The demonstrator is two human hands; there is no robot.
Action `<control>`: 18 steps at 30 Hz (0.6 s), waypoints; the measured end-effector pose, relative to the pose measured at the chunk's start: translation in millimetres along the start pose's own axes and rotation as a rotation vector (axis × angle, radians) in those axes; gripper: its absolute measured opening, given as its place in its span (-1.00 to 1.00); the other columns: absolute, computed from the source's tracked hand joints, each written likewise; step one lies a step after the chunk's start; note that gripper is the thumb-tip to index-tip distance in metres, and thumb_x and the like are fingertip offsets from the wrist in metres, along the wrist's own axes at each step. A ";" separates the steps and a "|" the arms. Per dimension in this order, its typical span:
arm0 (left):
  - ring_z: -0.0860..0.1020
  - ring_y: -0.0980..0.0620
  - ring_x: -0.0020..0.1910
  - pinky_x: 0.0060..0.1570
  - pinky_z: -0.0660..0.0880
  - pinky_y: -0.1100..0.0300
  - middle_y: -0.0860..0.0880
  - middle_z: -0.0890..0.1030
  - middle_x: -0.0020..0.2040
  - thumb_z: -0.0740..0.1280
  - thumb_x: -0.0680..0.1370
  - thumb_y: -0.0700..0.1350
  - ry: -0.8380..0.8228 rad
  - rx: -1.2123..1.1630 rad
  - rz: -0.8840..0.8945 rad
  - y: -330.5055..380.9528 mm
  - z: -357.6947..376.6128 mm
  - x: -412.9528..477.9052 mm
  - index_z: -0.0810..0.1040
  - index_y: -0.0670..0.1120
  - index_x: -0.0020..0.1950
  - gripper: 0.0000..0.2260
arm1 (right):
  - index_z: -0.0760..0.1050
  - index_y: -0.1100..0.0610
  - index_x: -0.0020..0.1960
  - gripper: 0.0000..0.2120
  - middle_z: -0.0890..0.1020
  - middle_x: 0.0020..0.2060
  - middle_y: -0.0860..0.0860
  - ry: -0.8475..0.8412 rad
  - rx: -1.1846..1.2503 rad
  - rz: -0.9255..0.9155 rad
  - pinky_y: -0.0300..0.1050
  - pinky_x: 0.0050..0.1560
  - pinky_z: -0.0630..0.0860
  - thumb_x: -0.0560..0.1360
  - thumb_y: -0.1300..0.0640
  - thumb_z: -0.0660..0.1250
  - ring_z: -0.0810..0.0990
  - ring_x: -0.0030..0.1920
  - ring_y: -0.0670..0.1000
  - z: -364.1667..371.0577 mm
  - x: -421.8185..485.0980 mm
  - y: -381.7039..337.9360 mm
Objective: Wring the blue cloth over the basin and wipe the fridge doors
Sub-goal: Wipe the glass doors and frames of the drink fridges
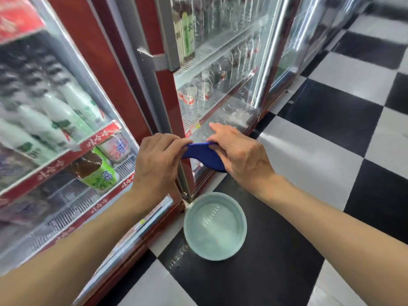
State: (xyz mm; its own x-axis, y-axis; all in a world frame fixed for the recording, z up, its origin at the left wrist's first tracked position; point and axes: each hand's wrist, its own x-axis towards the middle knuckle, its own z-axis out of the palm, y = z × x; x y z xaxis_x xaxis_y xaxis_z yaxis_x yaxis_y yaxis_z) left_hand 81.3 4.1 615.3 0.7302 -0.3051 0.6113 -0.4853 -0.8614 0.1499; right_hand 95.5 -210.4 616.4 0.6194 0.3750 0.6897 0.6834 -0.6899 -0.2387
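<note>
- The basin stands on the checkered floor, close to me, holding pale water. It sits touching or almost touching the base of the fridge, so a knock from a foot or a dropped arm could slop water onto the tiles.
- Beyond the basin and higher up, the left hand has its fingers curled tight round one end of the blue cloth.
- The right hand holds the other end, with fingers over the top and the thumb tucked under. Both hands have a firm hold on it, and neither is free.
- The blue cloth is bunched into a short thick band, held in the air between the two hands, on the far side of the basin.
- Its long axis runs left to right, across the basin. The left end is higher, and the cloth slopes down to the end at the right hand.
- Risk: I cannot tell whether the cloth hangs straight above the basin or past its far rim. If it is past the rim, squeezed water will probably run to the low right end and drip on the floor, leaving a slippery patch.
- Farther than the basin stand the glass fridge doors, full of bottles. A cloth that is still too wet would likely streak the glass and run down to the base.
</note>
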 end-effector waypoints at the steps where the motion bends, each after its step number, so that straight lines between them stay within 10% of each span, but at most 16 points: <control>1: 0.59 -0.23 -0.12 -0.10 0.46 -0.08 -0.15 0.67 -0.05 0.37 0.61 -0.21 0.020 0.023 0.000 2.5 -12.3 10.8 0.69 -0.18 0.14 -0.85 | 0.65 0.31 0.08 -0.86 0.67 0.20 0.20 0.013 -0.009 -0.020 0.07 0.11 0.65 0.54 0.30 0.43 0.68 0.17 0.18 -11.0 14.8 -2.4; 18: 0.59 0.00 -0.19 -0.06 0.42 0.05 -0.05 0.70 -0.10 0.21 0.71 -0.06 0.546 0.446 0.202 2.4 -274.1 182.6 0.53 -0.13 0.22 -0.80 | 0.66 0.35 0.07 -0.88 0.63 0.23 0.24 0.339 0.115 -0.376 0.13 0.29 0.56 0.56 0.35 0.41 0.63 0.26 0.16 -169.4 261.2 -84.7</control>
State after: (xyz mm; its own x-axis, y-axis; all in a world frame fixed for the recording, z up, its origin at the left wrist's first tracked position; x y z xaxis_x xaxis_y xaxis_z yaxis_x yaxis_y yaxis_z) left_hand 81.7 57.6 940.3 0.2467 -0.3300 0.9112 -0.2580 -0.9287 -0.2665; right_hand 133.9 -159.0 932.6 0.1761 0.3491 0.9204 0.8843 -0.4668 0.0079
